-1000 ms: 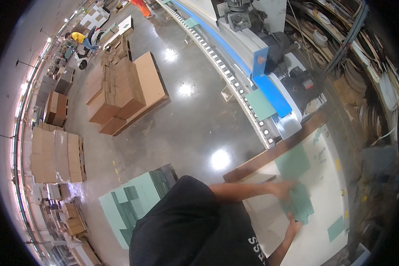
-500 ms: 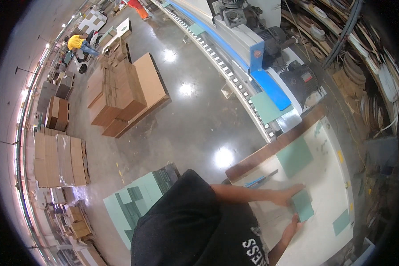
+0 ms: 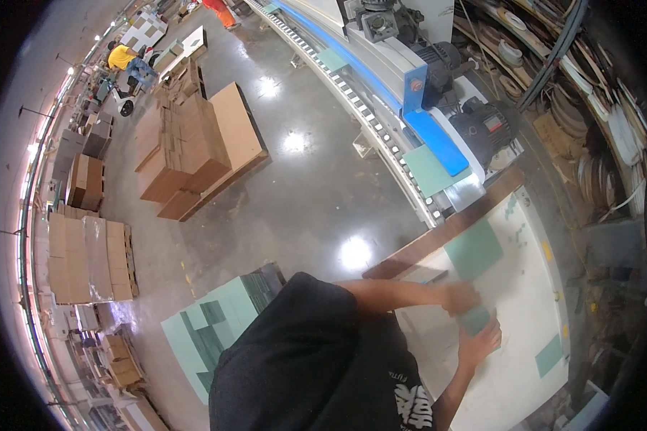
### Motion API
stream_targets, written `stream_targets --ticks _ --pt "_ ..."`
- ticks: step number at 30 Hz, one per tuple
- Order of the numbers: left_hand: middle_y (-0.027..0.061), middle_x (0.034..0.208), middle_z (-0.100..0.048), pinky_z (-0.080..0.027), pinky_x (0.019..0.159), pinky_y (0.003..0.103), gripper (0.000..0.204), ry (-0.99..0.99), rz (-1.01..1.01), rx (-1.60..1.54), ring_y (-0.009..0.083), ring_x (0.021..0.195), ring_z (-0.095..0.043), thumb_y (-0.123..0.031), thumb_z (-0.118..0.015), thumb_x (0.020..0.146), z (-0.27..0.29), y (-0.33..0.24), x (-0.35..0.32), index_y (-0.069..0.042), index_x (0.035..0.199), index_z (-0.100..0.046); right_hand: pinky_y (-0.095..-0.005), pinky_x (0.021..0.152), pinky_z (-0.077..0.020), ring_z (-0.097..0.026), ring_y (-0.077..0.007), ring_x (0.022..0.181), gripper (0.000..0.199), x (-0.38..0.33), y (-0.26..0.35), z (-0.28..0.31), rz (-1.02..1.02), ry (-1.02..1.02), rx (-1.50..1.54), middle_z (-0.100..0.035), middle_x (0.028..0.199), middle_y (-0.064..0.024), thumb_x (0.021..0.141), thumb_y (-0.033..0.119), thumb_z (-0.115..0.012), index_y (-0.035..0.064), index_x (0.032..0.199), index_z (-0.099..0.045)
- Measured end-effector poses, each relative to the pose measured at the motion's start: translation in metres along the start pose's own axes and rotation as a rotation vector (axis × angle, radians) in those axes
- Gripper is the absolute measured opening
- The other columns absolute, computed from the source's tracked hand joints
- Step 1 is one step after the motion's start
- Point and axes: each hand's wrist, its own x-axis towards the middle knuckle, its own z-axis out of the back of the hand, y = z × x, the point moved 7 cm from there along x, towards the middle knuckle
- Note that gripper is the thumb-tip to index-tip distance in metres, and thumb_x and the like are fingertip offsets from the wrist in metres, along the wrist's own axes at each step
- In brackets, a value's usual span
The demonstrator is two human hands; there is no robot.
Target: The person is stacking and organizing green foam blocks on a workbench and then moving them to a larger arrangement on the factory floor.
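Note:
A small green panel [image 3: 474, 319] is between my two hands over the white worktable [image 3: 514, 302]. My right hand [image 3: 482, 343] is closed around its near edge. Blurred by motion, my left hand [image 3: 461, 297] is at the panel's far side, and its fingers cannot be made out. Farther up the table lies a larger green panel [image 3: 476, 249]. A smaller green piece [image 3: 550, 357] rests by the table's right edge. Partly hidden by my left forearm is a slim blue-and-dark tool [image 3: 433, 277].
A brown board [image 3: 446, 224] edges the table's far side. Beyond it a roller conveyor [image 3: 374, 118] carries a green panel [image 3: 436, 171] beside a blue-guarded machine [image 3: 436, 140]. Green panels [image 3: 216, 316] are stacked at my left. Brown boards [image 3: 187, 147] stand on the floor. A person in yellow [image 3: 122, 57] is far off.
My right hand has moved up and now wraps the small panel's near edge. The panel has shifted slightly left and away. My left hand has become smeared by motion.

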Motion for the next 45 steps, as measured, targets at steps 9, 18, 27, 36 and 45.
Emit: stream_targets --ticks 9,18,27,36,45 --pt "0.0158 0.165 -0.031 -0.007 0.128 0.056 0.098 -0.337 0.389 0.360 0.0375 0.156 -0.015 -0.066 -0.064 0.085 0.100 0.092 -0.032 -0.008 0.158 -0.035 -0.0507 0.112 -0.0338 -0.047 -0.0339 0.128 0.101 -0.004 0.000 0.006 0.007 -0.078 0.000 -0.054 0.138 -0.0097 0.060 0.022 -0.093 0.0135 0.148 -0.045" --pt "0.0181 0.165 -0.028 -0.003 0.129 0.051 0.101 -0.439 0.350 0.244 0.0415 0.157 -0.007 -0.069 -0.060 0.087 0.058 0.109 -0.058 -0.005 0.160 -0.030 -0.0494 0.111 -0.0355 -0.048 -0.0338 0.126 0.099 0.001 0.001 0.007 -0.015 -0.065 -0.005 -0.056 0.135 -0.0088 0.059 0.022 -0.094 0.0144 0.146 -0.047" --pt "0.0241 0.162 -0.029 -0.013 0.126 0.053 0.088 -0.489 0.607 0.165 0.0423 0.153 -0.020 -0.055 -0.055 0.098 0.094 0.157 -0.072 0.003 0.158 -0.026 -0.0493 0.108 -0.0377 -0.050 -0.0327 0.122 0.094 0.007 0.011 0.009 0.014 -0.102 0.061 -0.058 0.128 -0.0095 0.057 0.027 -0.094 0.0137 0.142 -0.054" --pt "0.0257 0.165 -0.020 -0.006 0.127 0.055 0.103 -0.321 0.446 0.255 0.0428 0.156 -0.010 -0.064 -0.059 0.092 0.082 0.121 -0.023 0.002 0.160 -0.019 -0.0453 0.114 -0.0327 -0.048 -0.0296 0.123 0.088 0.002 -0.006 0.013 -0.048 -0.060 0.056 -0.057 0.129 -0.0061 0.063 0.029 -0.091 0.0154 0.142 -0.054" --pt "0.0223 0.168 -0.015 -0.006 0.128 0.055 0.146 0.109 0.310 0.376 0.0435 0.156 -0.009 -0.059 -0.093 0.054 0.120 0.130 0.046 -0.008 0.164 -0.010 -0.0461 0.113 -0.0341 -0.050 -0.0300 0.123 0.080 0.003 -0.014 0.012 -0.078 -0.078 0.081 -0.058 0.128 -0.0069 0.066 0.032 -0.089 0.0146 0.137 -0.056"
